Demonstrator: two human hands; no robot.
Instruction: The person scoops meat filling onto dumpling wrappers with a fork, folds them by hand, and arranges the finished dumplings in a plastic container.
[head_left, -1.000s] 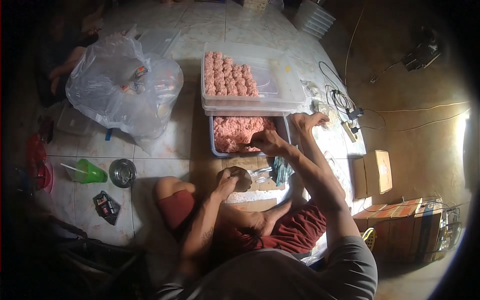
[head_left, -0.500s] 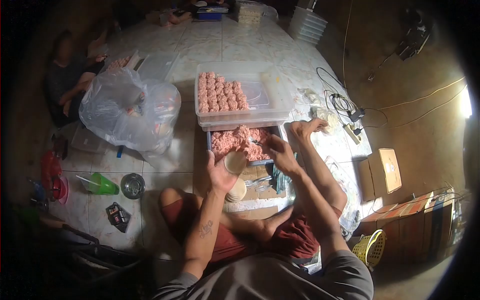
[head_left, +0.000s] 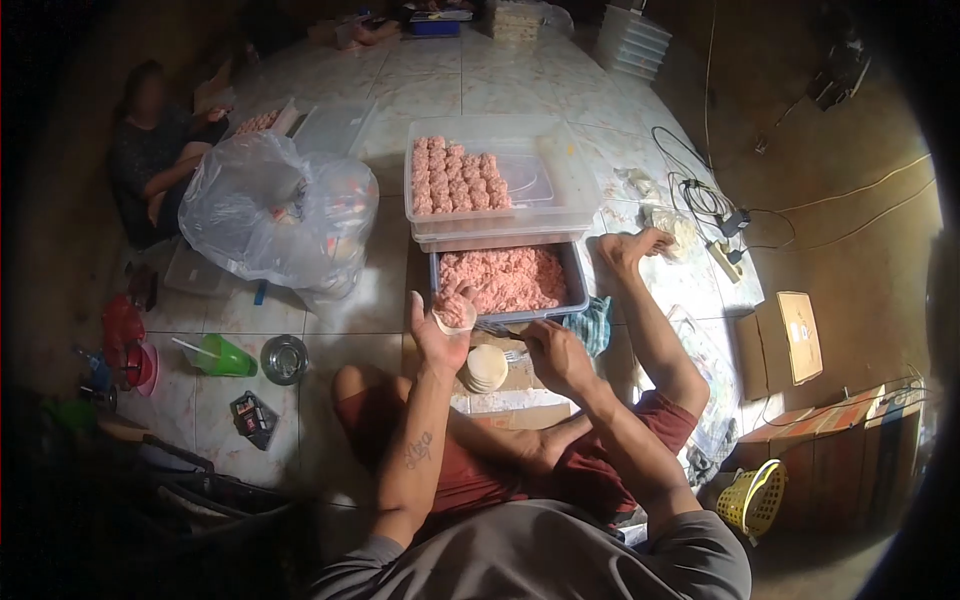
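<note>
On the palm of my left hand (head_left: pixel 442 338) lies a round wrapper (head_left: pixel 458 322) with pink minced filling on it; the thumb stands apart. My right hand (head_left: pixel 560 355) is closed round a utensil (head_left: pixel 510 331), whose end points toward my left hand. Just beyond both hands is a blue-grey tub (head_left: pixel 577 278) of pink mince (head_left: pixel 505 278). Behind it, a clear plastic box (head_left: pixel 580 190) holds rows of filled pieces (head_left: pixel 450 180). A stack of round wrappers (head_left: pixel 486 368) sits on cardboard between my hands, with forks (head_left: pixel 516 356) beside it.
A large plastic bag (head_left: pixel 240 215) stands on the left, near a seated person (head_left: pixel 150 150). Closer are a green cup (head_left: pixel 228 357) and a glass ashtray (head_left: pixel 285 359). At right are a teal cloth (head_left: pixel 592 326), cables (head_left: pixel 700 200), a yellow basket (head_left: pixel 750 498) and cardboard boxes (head_left: pixel 840 430).
Mince has come onto the wrapper in my left hand. My right hand has drawn back from the tub toward me with the utensil. The wrapper was bare half a second ago.
</note>
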